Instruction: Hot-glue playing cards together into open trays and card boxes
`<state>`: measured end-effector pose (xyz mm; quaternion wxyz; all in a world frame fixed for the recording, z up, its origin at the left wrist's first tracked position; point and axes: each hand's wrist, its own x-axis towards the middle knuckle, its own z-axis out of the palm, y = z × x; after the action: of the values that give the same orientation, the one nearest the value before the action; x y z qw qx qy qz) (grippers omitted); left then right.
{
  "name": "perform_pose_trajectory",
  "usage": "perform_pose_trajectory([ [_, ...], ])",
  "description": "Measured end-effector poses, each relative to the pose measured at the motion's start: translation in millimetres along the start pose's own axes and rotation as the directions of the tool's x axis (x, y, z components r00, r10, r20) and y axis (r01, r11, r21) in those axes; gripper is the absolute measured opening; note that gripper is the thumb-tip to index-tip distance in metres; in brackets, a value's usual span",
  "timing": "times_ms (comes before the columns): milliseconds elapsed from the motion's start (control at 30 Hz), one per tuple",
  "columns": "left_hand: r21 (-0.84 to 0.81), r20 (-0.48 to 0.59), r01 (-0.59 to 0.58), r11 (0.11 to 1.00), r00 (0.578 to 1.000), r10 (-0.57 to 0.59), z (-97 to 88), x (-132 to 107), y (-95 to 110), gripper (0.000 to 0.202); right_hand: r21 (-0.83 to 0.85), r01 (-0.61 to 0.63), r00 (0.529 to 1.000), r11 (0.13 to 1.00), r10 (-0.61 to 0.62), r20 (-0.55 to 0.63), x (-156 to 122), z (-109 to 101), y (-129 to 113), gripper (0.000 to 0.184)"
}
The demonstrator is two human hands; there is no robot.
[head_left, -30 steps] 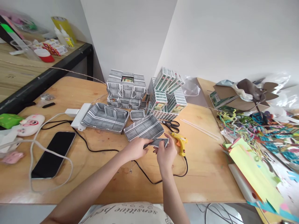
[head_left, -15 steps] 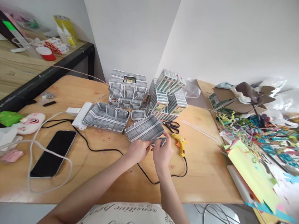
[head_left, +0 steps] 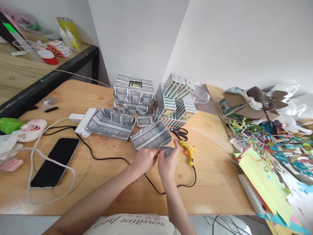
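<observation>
Both hands meet over the wooden table (head_left: pixel 215 176) on a small folded playing card (head_left: pixel 168 151). My left hand (head_left: pixel 144 159) pinches its left end, and my right hand (head_left: pixel 168 163) wraps its fingers round the right end. Just behind them lies a tray made of playing cards (head_left: pixel 150 135), touching the card. A yellow glue gun (head_left: pixel 188 150) lies immediately right of my right hand, its black cord (head_left: pixel 107 158) running under my wrists.
A second card tray (head_left: pixel 111 123), a card-built block (head_left: pixel 133 93), stacked card boxes (head_left: pixel 174 101) and scissors (head_left: pixel 180 132) stand behind. A phone (head_left: pixel 55 161), white cable and power strip (head_left: pixel 83 122) lie left. Coloured paper and pipe cleaners (head_left: pixel 269 153) crowd the right.
Both hands have drawn closer together on the folded card, which now shows less between the fingers. The view shifted slightly.
</observation>
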<state>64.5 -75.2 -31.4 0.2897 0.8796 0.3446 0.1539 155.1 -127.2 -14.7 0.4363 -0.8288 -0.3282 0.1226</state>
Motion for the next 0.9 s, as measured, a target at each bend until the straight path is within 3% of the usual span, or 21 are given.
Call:
perform_pose_trajectory([
  [500, -0.014, -0.002, 0.029, 0.999, 1.000, -0.029, 1.2, -0.2, 0.4, 0.022, -0.032, 0.020, 1.000, 0.999, -0.019, 0.018, 0.6, 4.6, 0.4, 0.051],
  [900, -0.023, -0.028, 0.011, 1.000, 1.000, -0.011, 2.9, -0.4, -0.4, 0.020, 0.036, 0.021, 1.000, 0.999, -0.022, 0.021, -1.4, 5.0, 5.1, 0.045],
])
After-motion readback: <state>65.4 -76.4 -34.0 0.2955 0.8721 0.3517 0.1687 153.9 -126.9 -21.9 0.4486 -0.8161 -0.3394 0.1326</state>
